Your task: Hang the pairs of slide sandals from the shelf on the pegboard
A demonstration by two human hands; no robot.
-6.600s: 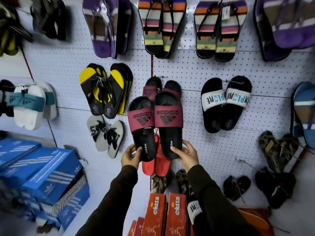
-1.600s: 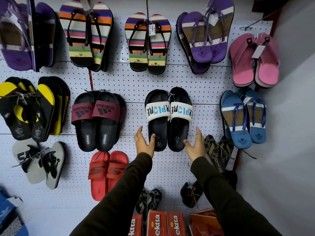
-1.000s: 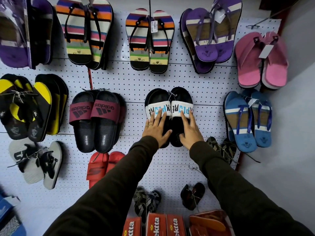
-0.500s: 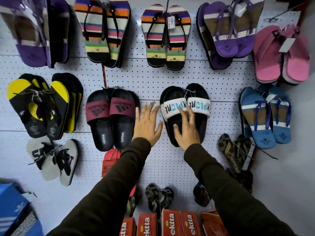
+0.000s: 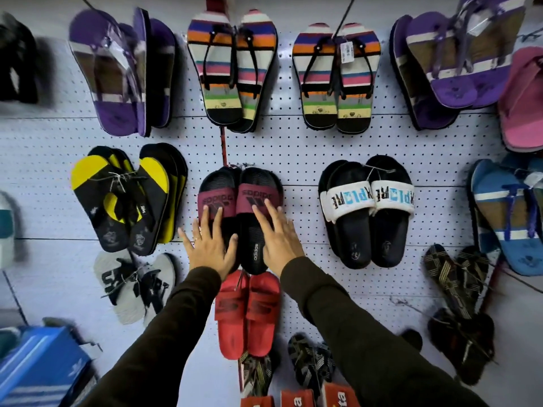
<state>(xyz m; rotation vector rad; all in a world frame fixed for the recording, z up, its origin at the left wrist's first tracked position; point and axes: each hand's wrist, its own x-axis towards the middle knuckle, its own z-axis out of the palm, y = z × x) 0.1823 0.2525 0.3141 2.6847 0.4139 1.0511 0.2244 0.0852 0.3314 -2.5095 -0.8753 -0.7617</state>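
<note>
A pair of black slide sandals with maroon adidas straps hangs toe-up on the white pegboard, at its middle. My left hand lies flat on the left sandal, fingers spread, fingertips at its strap. My right hand rests flat on the right sandal's right side, fingers spread toward the strap. Neither hand grips anything. To the right hangs a black pair with white EXPLORE straps, untouched.
Many other pairs hang around: yellow-black flip-flops, a red pair just below my hands, striped pairs above, grey ones lower left, blue ones at right. Blue shoe boxes stand lower left, orange boxes below.
Both hands left the white-strapped pair and moved left onto the maroon-strapped pair. The view has shifted left with them.
</note>
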